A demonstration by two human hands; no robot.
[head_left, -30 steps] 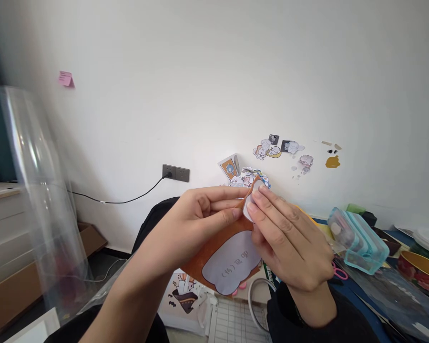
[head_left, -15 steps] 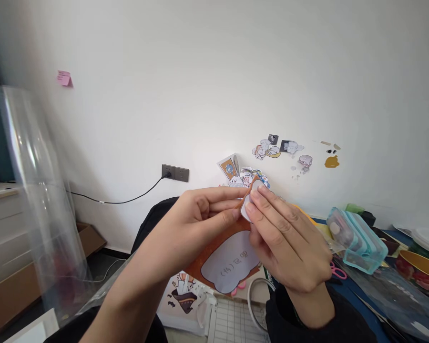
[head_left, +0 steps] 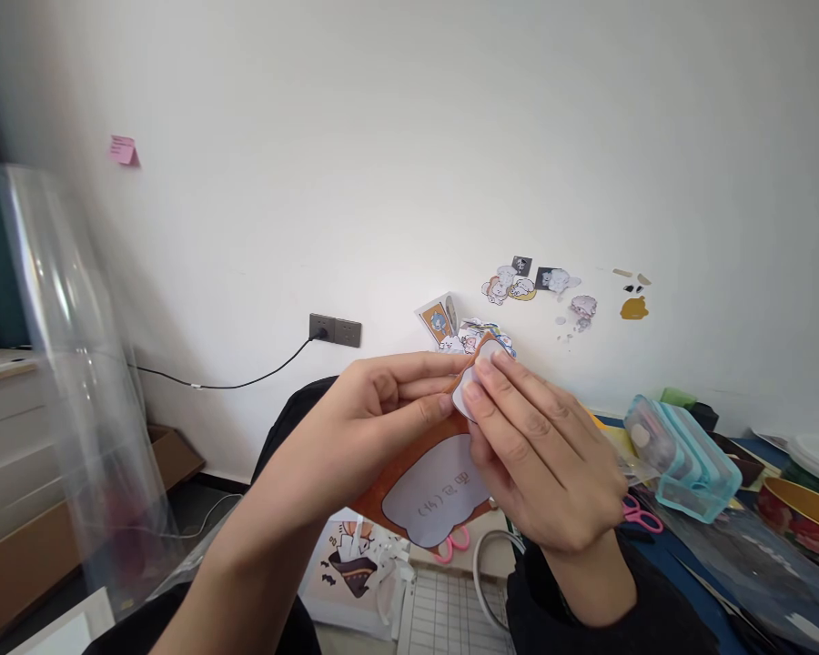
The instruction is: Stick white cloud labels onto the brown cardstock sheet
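Between my hands is a brown sheet [head_left: 372, 500] with a pale cloud-shaped panel [head_left: 437, 491] outlined in dark and marked with handwriting. A smaller pale shape [head_left: 465, 398] lies near the sheet's upper corner. My left hand [head_left: 389, 400] pinches the sheet's upper left edge between thumb and fingers. Over the upper right part lies my right hand [head_left: 539, 455], its fingertips pressing on the smaller pale shape and its thumb tucked out of sight behind. The sheet is tilted in the air above the desk.
Below are a gridded paper trimmer [head_left: 443, 609], a bag with a cartoon print [head_left: 351, 582] and pink scissors [head_left: 454, 544]. To the right are more pink scissors [head_left: 642, 516], a teal clear box [head_left: 689, 464] and a round tin [head_left: 802, 514]. A clear plastic roll [head_left: 75, 364] stands left.
The sheet and both hands have shifted slightly up and left. My right fingers have slid a little on the smaller pale shape, and more of the pink scissors below shows.
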